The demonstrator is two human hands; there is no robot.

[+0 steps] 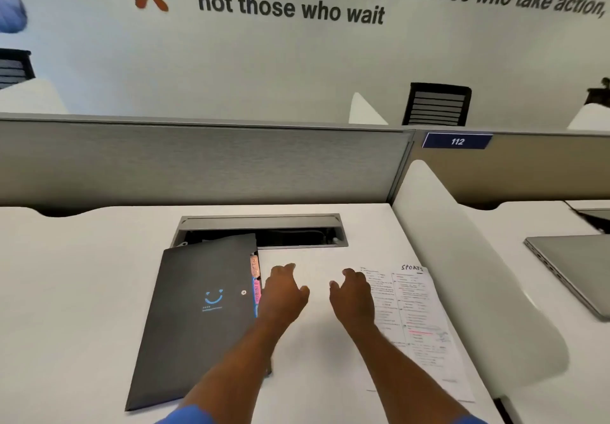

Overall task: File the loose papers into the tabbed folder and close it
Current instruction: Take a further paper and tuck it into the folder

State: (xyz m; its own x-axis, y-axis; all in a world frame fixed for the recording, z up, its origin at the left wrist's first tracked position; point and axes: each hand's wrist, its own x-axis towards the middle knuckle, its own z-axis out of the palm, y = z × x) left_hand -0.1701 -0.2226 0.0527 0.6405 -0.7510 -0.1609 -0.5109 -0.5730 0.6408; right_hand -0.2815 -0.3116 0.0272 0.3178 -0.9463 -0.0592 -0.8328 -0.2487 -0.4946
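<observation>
Both hands are out over the white tabletop point(99, 291) and neither holds anything. The left hand point(284, 291) hangs with its fingers loosely curled and slightly apart, palm down, right at the folder's tabbed edge; whether it touches the tabs I cannot tell. The right hand point(351, 295) sits just beside it, fingers also relaxed and a little spread, its outer side over the left edge of the papers. The dark grey folder point(198, 318) lies closed and flat, left of centre, its far end overlapping the cable slot point(264, 230) cut into the tabletop near the back edge, its near corner close to the front edge. A blue smile mark shows on its cover, with a small round fastener beside it. Coloured tabs point(255, 281), orange above, then pink and blue, stick out of its right side. The loose papers point(416, 324) lie flat towards the right edge of the tabletop, printed text facing up, "SPORTS" handwritten at the top, one line marked in red. A grey partition point(198, 159) stands along the back edge. On the next desk over, to the right, lies a closed silver laptop point(574, 268).
</observation>
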